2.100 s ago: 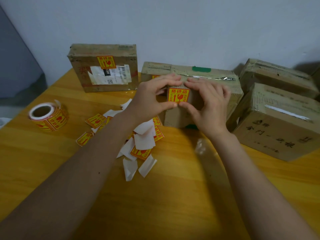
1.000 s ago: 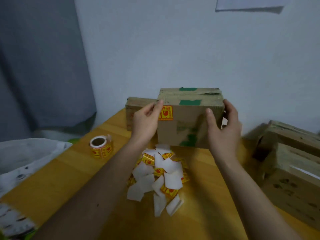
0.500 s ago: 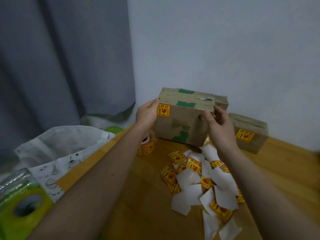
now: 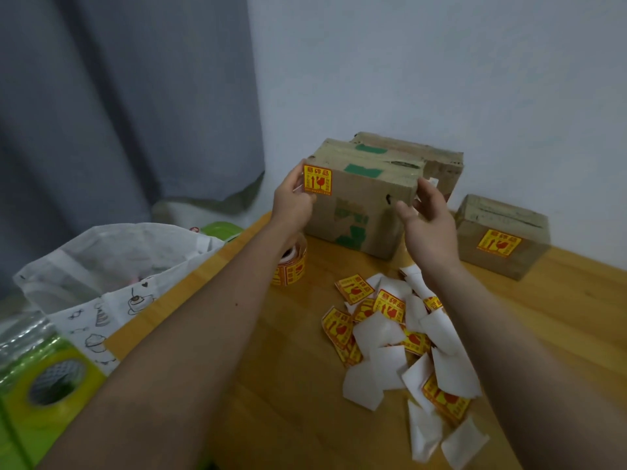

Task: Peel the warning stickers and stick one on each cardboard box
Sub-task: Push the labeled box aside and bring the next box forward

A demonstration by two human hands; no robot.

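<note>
Stickered box (image 4: pixel 359 212) sits at the table's (image 4: pixel 305 418) back corner, left hand (image 4: pixel 293 198) gripping its left edge, right hand (image 4: pixel 429 220) released beside it; looks light, stiff, best held by both ends.

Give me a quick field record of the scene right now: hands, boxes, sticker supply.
left hand: grips the left end of the held box, beside its sticker
right hand: fingers straight, at the box's right end; contact unclear
held box: green tape on top, warning sticker at its upper left corner
box behind: against the wall, no sticker visible
small box: right of the held box, already stickered
sticker roll: on the table, under the left wrist
loose stickers and backing papers: piled on the table
</note>
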